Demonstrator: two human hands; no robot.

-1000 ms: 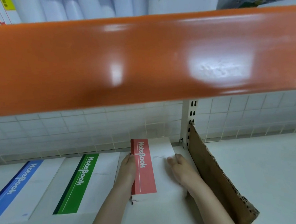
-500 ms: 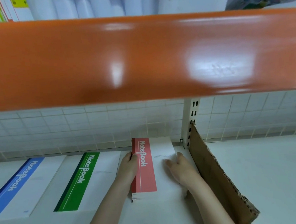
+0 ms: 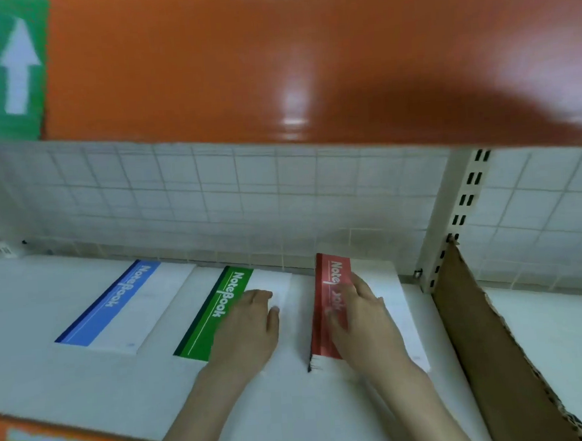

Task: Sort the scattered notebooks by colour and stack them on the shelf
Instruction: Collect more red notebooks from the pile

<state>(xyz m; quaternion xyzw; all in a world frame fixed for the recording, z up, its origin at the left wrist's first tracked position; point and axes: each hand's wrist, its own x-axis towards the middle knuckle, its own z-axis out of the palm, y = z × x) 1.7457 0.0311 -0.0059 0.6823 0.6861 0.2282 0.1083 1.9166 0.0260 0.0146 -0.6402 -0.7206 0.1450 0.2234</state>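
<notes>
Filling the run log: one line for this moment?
left hand flat on green notebook | right hand flat on red notebook stack

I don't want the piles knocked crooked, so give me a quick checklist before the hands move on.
1. Red pile on shelf: ok.
2. Right hand flat on red pile: ok.
3. Left hand resting on green pile: ok.
4. Blue pile apart from green: ok.
5. Red pile edges squared: cannot tell, blurred.
6. Cardboard divider clear of red pile: ok.
</notes>
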